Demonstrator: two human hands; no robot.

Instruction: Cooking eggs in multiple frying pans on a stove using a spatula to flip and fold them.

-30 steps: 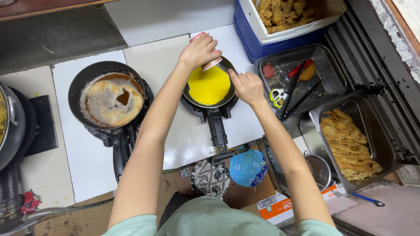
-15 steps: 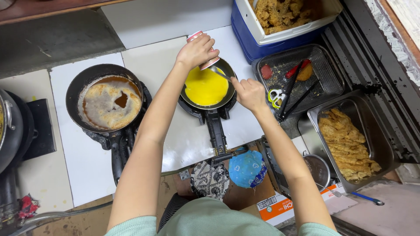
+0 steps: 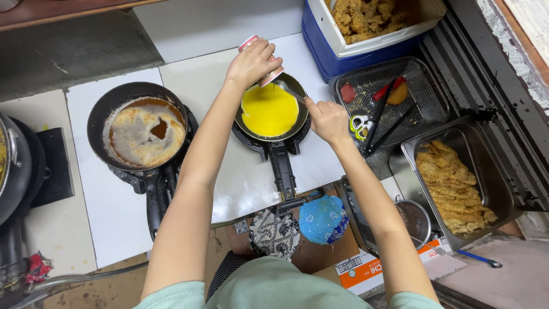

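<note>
A small black pan (image 3: 245,129) on a burner holds a thin yellow layer of beaten egg (image 3: 269,110). My left hand (image 3: 250,62) grips a pink-and-white cup (image 3: 249,42), tipped over the pan's far rim. My right hand (image 3: 327,119) holds a metal spoon (image 3: 287,89) whose tip reaches into the cup's mouth. To the left, a larger black pan (image 3: 102,112) contains a brown, bubbling omelette (image 3: 143,134).
A wire tray (image 3: 426,94) with tongs, scissors and red utensils sits to the right. A metal tray (image 3: 502,197) of fried pieces lies farther right, a blue-and-white cooler (image 3: 320,34) of fried food at the back. A blue cloth bundle (image 3: 322,219) and a cardboard box (image 3: 366,269) lie below the counter.
My right hand has moved from the pan's right rim up toward the cup, bringing the spoon to its mouth. The left hand keeps the cup tilted over the pan.
</note>
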